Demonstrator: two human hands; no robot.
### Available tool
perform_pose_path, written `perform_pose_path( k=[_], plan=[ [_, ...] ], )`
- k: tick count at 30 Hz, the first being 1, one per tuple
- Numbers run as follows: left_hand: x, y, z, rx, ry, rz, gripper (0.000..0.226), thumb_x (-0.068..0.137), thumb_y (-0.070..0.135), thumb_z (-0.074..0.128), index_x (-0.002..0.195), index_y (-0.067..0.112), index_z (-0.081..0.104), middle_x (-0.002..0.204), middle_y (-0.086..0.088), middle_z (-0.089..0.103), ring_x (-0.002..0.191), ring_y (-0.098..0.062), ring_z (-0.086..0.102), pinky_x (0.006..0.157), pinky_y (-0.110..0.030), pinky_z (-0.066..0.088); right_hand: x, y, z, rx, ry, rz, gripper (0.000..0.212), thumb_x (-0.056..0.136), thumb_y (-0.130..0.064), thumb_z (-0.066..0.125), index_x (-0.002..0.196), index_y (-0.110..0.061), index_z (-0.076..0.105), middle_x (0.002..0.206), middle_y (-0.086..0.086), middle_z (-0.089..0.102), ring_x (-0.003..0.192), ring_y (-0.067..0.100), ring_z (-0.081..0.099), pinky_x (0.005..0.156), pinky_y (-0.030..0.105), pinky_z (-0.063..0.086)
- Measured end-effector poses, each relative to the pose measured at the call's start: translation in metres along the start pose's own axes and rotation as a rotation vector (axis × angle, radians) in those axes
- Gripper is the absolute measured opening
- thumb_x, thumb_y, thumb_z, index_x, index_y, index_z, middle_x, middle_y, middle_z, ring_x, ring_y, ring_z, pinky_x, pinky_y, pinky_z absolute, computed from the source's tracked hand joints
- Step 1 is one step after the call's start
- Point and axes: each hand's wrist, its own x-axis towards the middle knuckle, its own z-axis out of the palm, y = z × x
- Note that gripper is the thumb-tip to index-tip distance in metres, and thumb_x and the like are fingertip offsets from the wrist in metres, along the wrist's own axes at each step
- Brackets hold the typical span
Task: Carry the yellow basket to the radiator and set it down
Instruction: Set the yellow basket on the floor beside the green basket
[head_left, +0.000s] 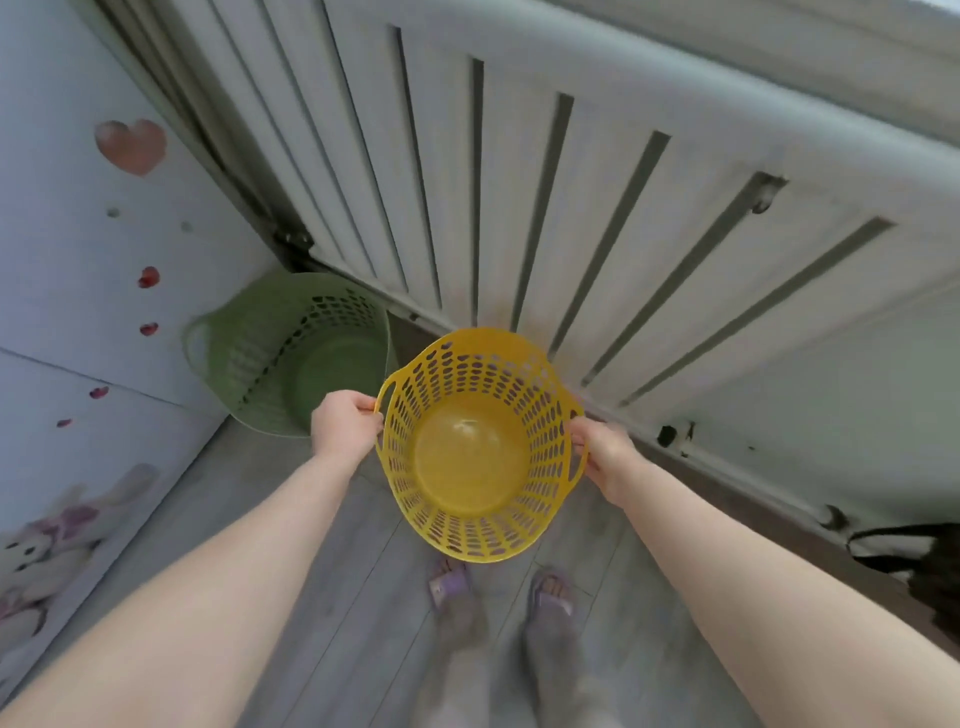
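Forearms fill the bottom of the view, reaching forward over grey floorboards (332, 597) and two feet in purple sandals (449, 579). Far left stands a white cabinet (67, 270) with heart stickers. Next to it, in the corner against the radiator (519, 171), sits a green basket (249, 364), empty as far as can be seen.

Left hand (345, 423) is closed around the left handle of the yellow basket (480, 447); right hand (602, 457) is closed around the right handle. Between them the basket hangs upright and empty, clear of the floor, just right of the green one and close in front of the radiator. It looks to be at its destination and not yet set down — lowering is what remains.

Risks, as I judge them: the basket is light and soft-walled, so letting go before the base meets the boards could tip it or roll it. Lowering too far left would knock the green basket; too far forward would scrape the rim on the radiator fins. A dark bag (930, 566) lies at the far right — well apart, so little hazard.
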Motion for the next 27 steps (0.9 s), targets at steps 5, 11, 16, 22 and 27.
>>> perform_pose_path(
  k=[5, 11, 16, 22, 27],
  plan=[
    [0.074, -0.021, 0.055, 0.152, 0.051, -0.009, 0.022, 0.078, 0.007, 0.053, 0.085, 0.017, 0.072, 0.095, -0.013, 0.073, 0.090, -0.035, 0.064, 0.069, -0.033, 0.048, 0.092, 0.015, 0.036, -0.113, -0.034, 0.083, 0.052, 0.081, -0.022, 0.061, 0.129, -0.006, 0.053, 0.123, 0.013, 0.061, 0.110, 0.028, 0.058, 0.092, 0.039, 0.048],
    [0.150, -0.055, 0.113, 0.278, 0.085, -0.032, 0.032, 0.076, 0.003, 0.043, 0.089, 0.013, 0.071, 0.094, -0.020, 0.071, 0.089, -0.039, 0.062, 0.071, -0.038, 0.051, 0.184, 0.040, 0.082, -0.193, -0.088, 0.180, 0.043, 0.081, -0.027, 0.060, 0.123, -0.015, 0.059, 0.125, 0.007, 0.061, 0.112, 0.022, 0.056, 0.096, 0.038, 0.045],
    [0.186, -0.083, 0.138, 0.302, 0.132, -0.034, 0.024, 0.076, 0.001, 0.043, 0.083, 0.006, 0.065, 0.087, -0.024, 0.067, 0.079, -0.041, 0.060, 0.067, -0.041, 0.052, 0.226, 0.062, 0.104, -0.208, -0.114, 0.161, 0.045, 0.076, -0.022, 0.064, 0.119, -0.015, 0.057, 0.122, 0.007, 0.062, 0.104, 0.023, 0.057, 0.086, 0.035, 0.047],
    [0.211, -0.097, 0.144, 0.322, 0.188, 0.036, 0.018, 0.074, -0.005, 0.043, 0.082, -0.001, 0.059, 0.089, -0.028, 0.063, 0.080, -0.042, 0.057, 0.067, -0.044, 0.046, 0.250, 0.075, 0.113, -0.143, -0.090, 0.125, 0.034, 0.077, -0.016, 0.063, 0.111, -0.013, 0.061, 0.092, -0.001, 0.062, 0.078, 0.007, 0.054, 0.078, 0.033, 0.050],
    [0.210, -0.097, 0.135, 0.270, 0.228, 0.040, 0.019, 0.076, -0.002, 0.054, 0.094, 0.000, 0.057, 0.101, -0.026, 0.060, 0.091, -0.041, 0.056, 0.078, -0.043, 0.044, 0.240, 0.064, 0.117, -0.435, -0.032, 0.087, 0.023, 0.081, -0.021, 0.059, 0.102, -0.014, 0.054, 0.114, 0.011, 0.061, 0.091, 0.021, 0.059, 0.085, 0.034, 0.046]
  ],
)
